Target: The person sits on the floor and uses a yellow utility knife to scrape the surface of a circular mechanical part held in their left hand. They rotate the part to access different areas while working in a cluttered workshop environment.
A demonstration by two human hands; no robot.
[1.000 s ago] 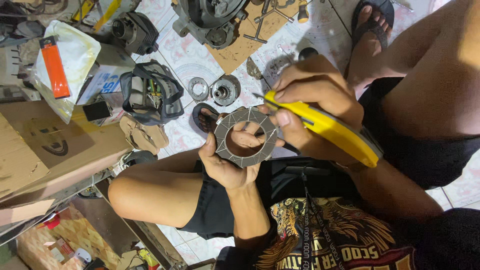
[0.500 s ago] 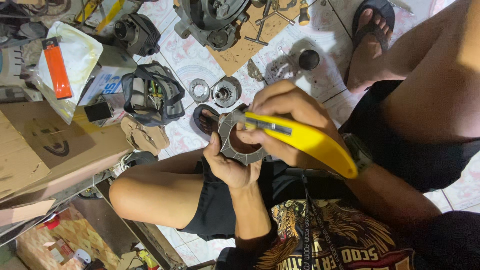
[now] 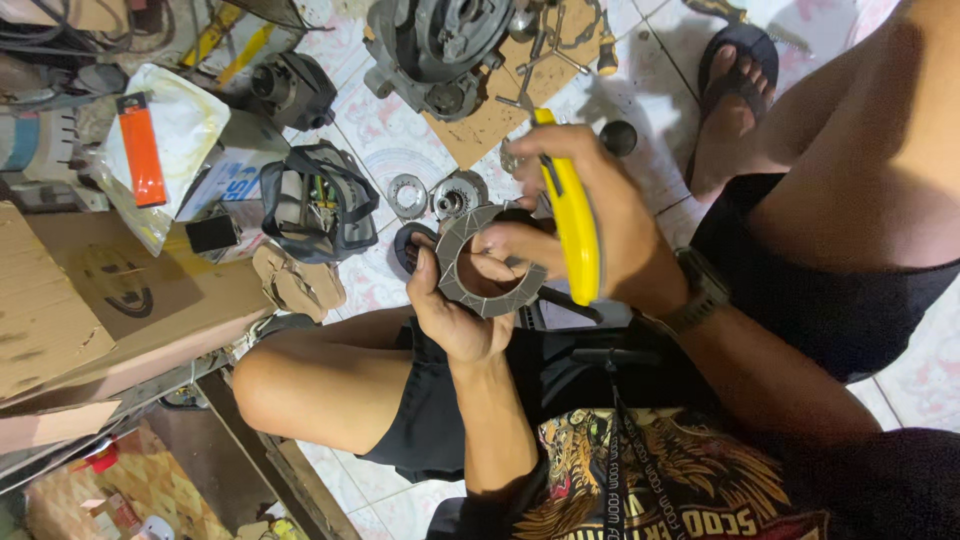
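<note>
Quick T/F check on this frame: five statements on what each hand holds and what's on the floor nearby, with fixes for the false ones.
1. The left hand holds a grey ring-shaped friction plate. True.
2. The right hand holds a red screwdriver. False: it grips a yellow utility knife.
3. The plate lies flat on the tiled floor. False: it is held up above the person's lap, with fingers of both hands on it.
4. An orange lighter rests on a white plastic bag at the left. True.
5. The engine casing sits on a piece of cardboard at the top. True.
</note>
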